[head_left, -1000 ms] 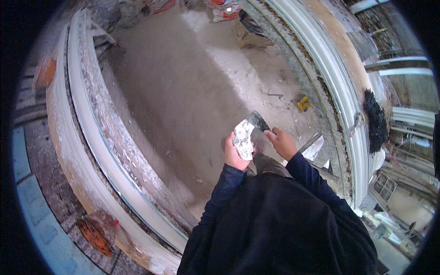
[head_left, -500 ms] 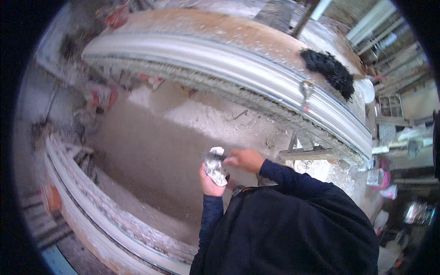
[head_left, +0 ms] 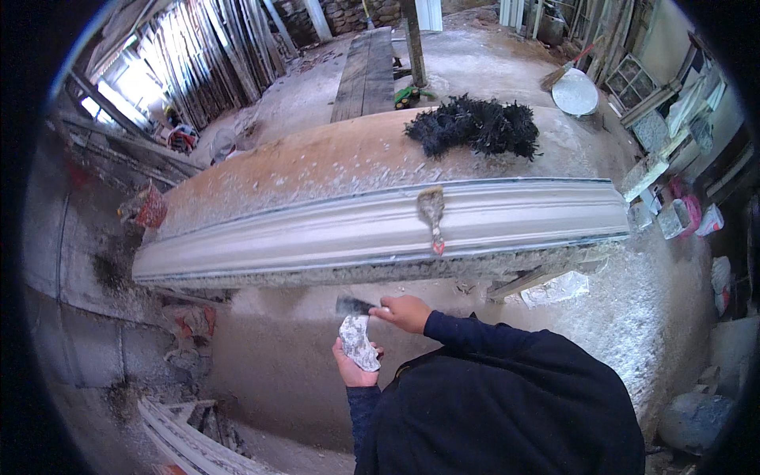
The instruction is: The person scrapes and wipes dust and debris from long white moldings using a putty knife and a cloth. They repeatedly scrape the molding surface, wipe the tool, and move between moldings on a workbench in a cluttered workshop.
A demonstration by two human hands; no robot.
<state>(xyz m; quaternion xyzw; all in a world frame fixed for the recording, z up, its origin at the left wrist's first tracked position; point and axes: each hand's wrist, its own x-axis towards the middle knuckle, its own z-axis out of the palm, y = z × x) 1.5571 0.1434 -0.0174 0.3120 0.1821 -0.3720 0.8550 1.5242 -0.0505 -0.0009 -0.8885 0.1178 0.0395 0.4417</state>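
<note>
left grip [head_left: 353, 372] clasps a white piece [head_left: 358, 342] beside the scraper [head_left: 354, 305] clasped in right grip [head_left: 407, 313].

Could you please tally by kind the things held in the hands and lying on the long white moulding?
Scraper: 1, in the right hand
White-smeared piece: 1, in the left hand
Brush: 1, on the moulding
Total: 3

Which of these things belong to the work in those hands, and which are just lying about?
In use:
White-crusted piece, in the left hand
Flat scraper, in the right hand

Apparently just lying about:
Brush, on the long white moulding
Black fibrous clump, beyond the moulding
Pale round object, farther back
</note>
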